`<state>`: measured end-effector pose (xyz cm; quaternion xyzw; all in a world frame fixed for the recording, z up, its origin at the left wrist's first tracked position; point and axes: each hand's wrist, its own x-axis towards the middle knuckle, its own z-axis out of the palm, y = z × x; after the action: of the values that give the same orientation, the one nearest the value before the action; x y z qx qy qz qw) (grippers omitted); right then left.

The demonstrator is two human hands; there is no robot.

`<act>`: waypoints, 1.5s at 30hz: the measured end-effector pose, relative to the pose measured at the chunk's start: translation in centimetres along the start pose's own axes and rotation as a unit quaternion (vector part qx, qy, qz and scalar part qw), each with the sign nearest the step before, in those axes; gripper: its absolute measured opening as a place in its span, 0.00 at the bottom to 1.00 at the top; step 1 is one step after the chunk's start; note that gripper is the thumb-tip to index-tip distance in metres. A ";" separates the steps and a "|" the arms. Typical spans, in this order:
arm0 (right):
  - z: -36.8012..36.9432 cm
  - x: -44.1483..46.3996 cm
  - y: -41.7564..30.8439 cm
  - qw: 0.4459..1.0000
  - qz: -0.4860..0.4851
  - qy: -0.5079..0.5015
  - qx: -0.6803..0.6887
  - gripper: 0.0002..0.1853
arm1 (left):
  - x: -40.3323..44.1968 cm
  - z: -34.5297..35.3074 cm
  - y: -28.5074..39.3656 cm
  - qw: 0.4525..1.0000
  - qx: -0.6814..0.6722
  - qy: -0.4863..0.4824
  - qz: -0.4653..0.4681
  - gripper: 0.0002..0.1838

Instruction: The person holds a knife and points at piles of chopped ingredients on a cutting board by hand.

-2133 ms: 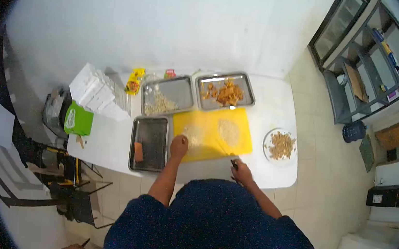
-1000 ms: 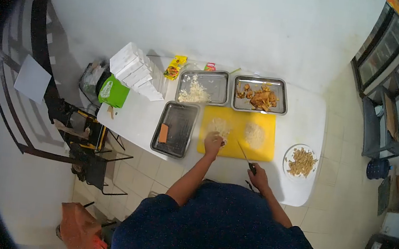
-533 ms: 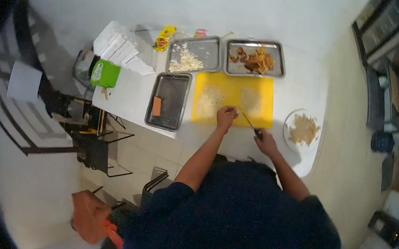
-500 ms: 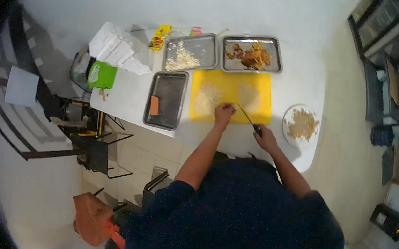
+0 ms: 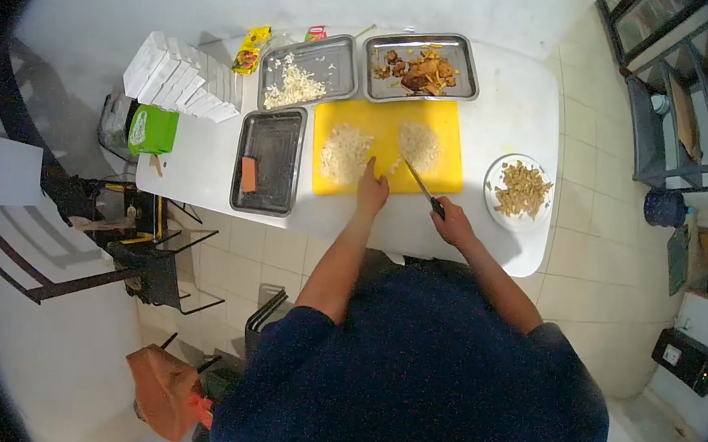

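My right hand [image 5: 452, 223] grips the black handle of a knife [image 5: 421, 182], its blade slanting up and left over the yellow cutting board [image 5: 390, 121]. The blade tip is by the right pile of chopped pale food [image 5: 419, 146]. My left hand [image 5: 373, 190] is at the board's front edge, fingers stretched toward the left, larger pile of chopped pale food [image 5: 346, 153]. Nothing shows in this hand. A few small pale bits lie between the two piles, near the blade.
Behind the board stand a metal tray [image 5: 346, 54] of pale pieces and another tray [image 5: 475, 70] of browned food. A dark tray [image 5: 272, 139] with an orange-brown block is left. A white plate [image 5: 493, 210] of chopped brown pieces is right. White boxes [image 5: 181, 73] stand far left.
The view has shifted, so the table sits further left and higher. My left hand's fingers have gone from bunched to stretched out. The knife tip has come closer to the right pile.
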<state>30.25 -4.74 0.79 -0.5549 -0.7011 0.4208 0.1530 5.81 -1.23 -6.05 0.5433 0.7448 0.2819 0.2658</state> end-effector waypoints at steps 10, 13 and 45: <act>-1.4 0.6 -2.7 0.982 0.023 -0.094 -0.162 0.28 | -1.6 -3.3 5.1 0.943 0.261 -0.202 0.052 0.33; -1.8 1.4 -3.5 0.979 0.033 -0.092 -0.178 0.27 | -1.3 -3.2 4.5 0.937 0.279 -0.199 0.064 0.32; 3.2 2.3 -1.6 0.982 0.007 -0.053 -0.183 0.29 | 0.2 -0.1 5.8 0.893 0.339 -0.292 0.048 0.48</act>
<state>26.24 -4.06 -0.47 -0.5550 -0.7696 0.3157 0.0088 9.54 0.40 -1.89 0.6935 0.6568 -0.1469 0.2571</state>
